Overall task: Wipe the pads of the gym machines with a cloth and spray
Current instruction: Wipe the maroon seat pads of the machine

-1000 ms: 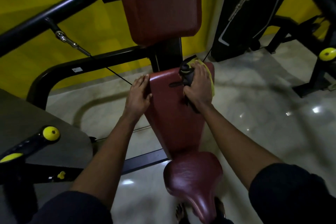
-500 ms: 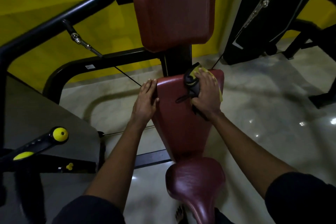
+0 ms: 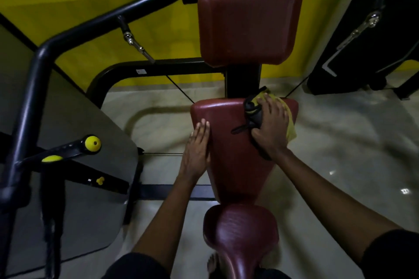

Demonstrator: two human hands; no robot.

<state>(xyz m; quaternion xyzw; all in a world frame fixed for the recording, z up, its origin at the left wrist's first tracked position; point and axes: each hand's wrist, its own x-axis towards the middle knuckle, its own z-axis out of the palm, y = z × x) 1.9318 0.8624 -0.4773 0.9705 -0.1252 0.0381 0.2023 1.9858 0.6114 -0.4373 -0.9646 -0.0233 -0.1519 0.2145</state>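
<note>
Cloth, yellow fabric, at top right corner of maroon leather back pad. My right hand presses and grips it, bunched with a black strapped thing. My left hand lies flat, fingers together, on the pad's left edge.

Your right hand covers most of the yellow cloth, and the black strapped item beneath its thumb can't be identified. The seat pad runs off the bottom edge.
</note>
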